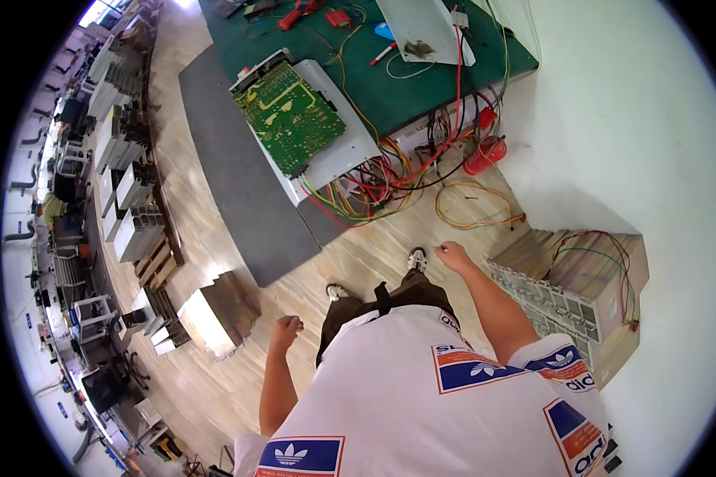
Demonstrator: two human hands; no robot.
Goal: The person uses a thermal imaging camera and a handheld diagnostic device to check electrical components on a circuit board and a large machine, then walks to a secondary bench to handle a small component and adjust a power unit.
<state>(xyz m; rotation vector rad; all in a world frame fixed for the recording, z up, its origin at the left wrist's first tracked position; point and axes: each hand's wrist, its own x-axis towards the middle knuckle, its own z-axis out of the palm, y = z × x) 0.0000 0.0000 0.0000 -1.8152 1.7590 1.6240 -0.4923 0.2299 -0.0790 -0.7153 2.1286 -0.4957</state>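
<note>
My left hand [287, 328] hangs beside my body with its fingers curled in and nothing seen in it. In front of my right hip, my right hand [453, 257] is closed into a loose fist, also with nothing visible in it. Neither hand touches anything. Ahead of me, a green circuit board [294, 115] lies on a light metal panel [346, 159] at the near left corner of the green-topped workbench [429, 95]. A tangle of coloured wires [374, 187] hangs off the bench edge beside it.
A red bucket [485, 157] sits at the bench's right end. Looped cables [473, 208] lie on the floor near it. Stacked metal cases [573, 278] stand to my right, another stack [215, 314] to my left. A grey mat [239, 175] borders the bench.
</note>
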